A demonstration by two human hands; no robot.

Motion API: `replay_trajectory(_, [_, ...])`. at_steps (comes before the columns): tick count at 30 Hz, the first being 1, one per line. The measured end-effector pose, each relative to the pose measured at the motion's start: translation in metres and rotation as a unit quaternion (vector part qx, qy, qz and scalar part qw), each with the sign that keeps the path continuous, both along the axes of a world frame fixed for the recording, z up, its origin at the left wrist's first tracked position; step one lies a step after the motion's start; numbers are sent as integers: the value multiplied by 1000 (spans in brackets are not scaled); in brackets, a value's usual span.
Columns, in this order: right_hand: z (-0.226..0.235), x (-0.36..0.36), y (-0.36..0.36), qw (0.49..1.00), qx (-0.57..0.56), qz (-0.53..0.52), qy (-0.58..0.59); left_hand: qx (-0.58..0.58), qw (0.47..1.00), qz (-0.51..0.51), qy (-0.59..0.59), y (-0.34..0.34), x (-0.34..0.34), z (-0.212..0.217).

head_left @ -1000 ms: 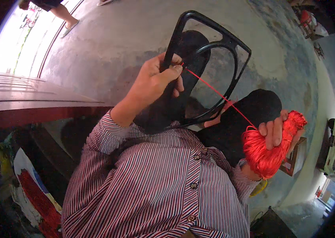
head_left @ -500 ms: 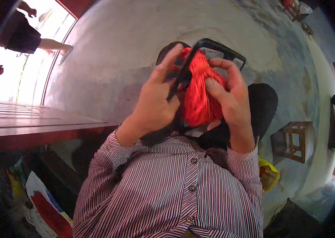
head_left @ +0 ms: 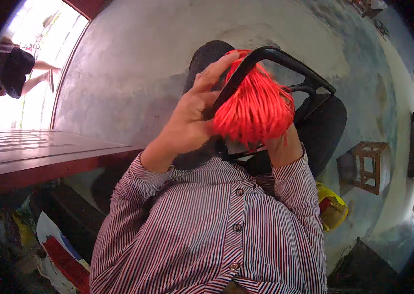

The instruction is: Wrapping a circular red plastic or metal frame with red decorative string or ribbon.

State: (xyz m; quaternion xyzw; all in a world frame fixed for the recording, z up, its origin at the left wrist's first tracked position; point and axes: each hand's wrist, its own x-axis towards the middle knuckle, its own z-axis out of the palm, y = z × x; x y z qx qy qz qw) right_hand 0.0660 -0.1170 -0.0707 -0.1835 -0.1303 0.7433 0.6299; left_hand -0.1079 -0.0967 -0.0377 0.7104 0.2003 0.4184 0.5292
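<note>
A hank of red cord (head_left: 256,112) fans out over my lap, its looped strands hanging toward me. Around it runs a black rounded frame (head_left: 290,61), which looks like plastic. My left hand (head_left: 192,110) is closed on the left side of this frame, the index finger reaching up along it to the top of the cord. Behind the lower right of the hank is my right hand (head_left: 281,144); only its wrist side shows, and its fingers are hidden by the strands.
A dark red table (head_left: 60,154) stands at my left. On the right are a small wooden stool (head_left: 366,166) and a yellow bag (head_left: 332,208). A person (head_left: 16,71) is in the bright doorway at the upper left.
My right hand has gone from gripping the front of the red cord to behind it. The hank has spread wider, and the black frame has tilted and shifted right. The person moved farther outside.
</note>
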Motion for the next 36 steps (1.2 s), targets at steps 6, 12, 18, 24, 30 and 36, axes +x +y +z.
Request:
replay_trajectory(6, [-41,30,8,979,-122,-150,-66,-73,980,94,157,-10,-17,-5])
replay_trajectory(12, [-24,45,-39,991,98,-77,42,-318,943,81,59,-11,-17,1])
replay_trajectory(18, [4,34,-38,983,168,-47,-49,-287,952,99,28,-11,-19,-6])
replay_trajectory(24, [14,-10,-31,954,46,-112,-275,-279,956,96,-1,-18,-16,-10])
replay_trajectory(30, [13,-35,-22,901,22,-130,-413,-247,962,119,12,-22,-17,-6])
replay_trajectory(36, [10,-34,-27,854,44,-191,-481,-156,970,157,104,-22,-13,-10])
